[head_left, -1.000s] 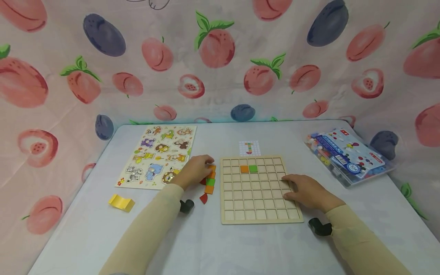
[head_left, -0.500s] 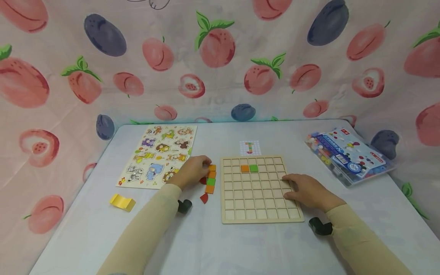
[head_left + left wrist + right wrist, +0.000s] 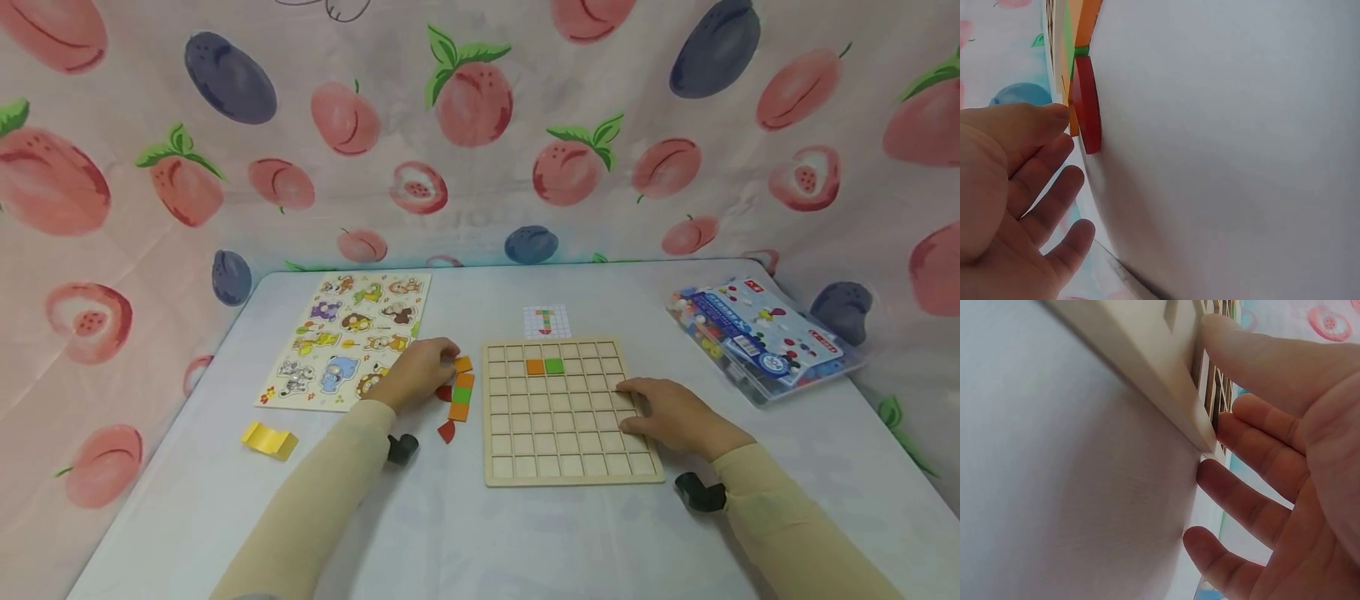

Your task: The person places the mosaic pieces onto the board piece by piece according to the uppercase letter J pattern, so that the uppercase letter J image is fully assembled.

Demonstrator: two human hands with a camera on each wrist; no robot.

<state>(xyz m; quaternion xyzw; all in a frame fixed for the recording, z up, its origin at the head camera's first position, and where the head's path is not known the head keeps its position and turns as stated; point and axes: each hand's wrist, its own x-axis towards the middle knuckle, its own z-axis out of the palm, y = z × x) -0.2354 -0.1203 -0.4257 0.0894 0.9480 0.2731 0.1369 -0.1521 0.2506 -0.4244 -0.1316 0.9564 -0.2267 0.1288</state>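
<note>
My left hand (image 3: 414, 372) pinches an orange square tile (image 3: 463, 364), which sits turned at the far end of a short column. Below it lie an orange tile (image 3: 465, 380), a green tile (image 3: 461, 395) and another orange one (image 3: 458, 412). Two red curved-edge pieces are beside them; one red piece (image 3: 1087, 106) stands close to the fingertips in the left wrist view. The wooden grid board (image 3: 555, 423) carries an orange tile (image 3: 535, 367) and a green tile (image 3: 554, 367) side by side. My right hand (image 3: 667, 414) rests at the board's right edge, thumb on top, fingers loosely extended.
Behind the board lies a small pattern card (image 3: 547, 322). An animal puzzle board (image 3: 300, 392) is at the back left, partly behind the left hand. A yellow wavy block (image 3: 268, 441) sits near the left forearm. A plastic case of beads (image 3: 765, 333) stands at the back right.
The far orange tile has turned and come apart from the column under my left fingers. My right hand stays on the board's edge.
</note>
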